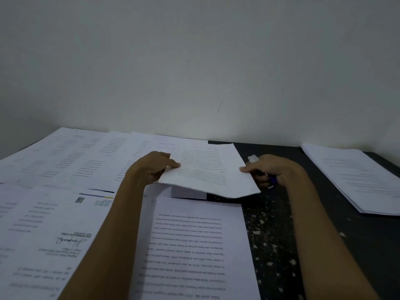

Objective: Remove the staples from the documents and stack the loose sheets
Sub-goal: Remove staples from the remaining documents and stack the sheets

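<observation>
While left hand (151,167) and right hand (273,168), clutching blue plastic tool (273,180), pinch white printed document (207,172) | white sheet stack (355,178) begun right of it | spread papers (65,161) probably pending

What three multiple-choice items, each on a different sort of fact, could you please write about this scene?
1. Where does the neat stack lie? A. Right side of the table. B. Under the left forearm. C. On the floor.
2. What colour shows on the tool in the right hand? A. Red. B. Blue. C. Green.
3. How is the sheet between the hands? A. Flat on the table. B. Lifted, pinched by both. C. Crumpled.
1 A: it lies alone at the right. 2 B: a blue part shows by the fingers. 3 B: the left hand and right thumb pinch its raised edges.
</observation>
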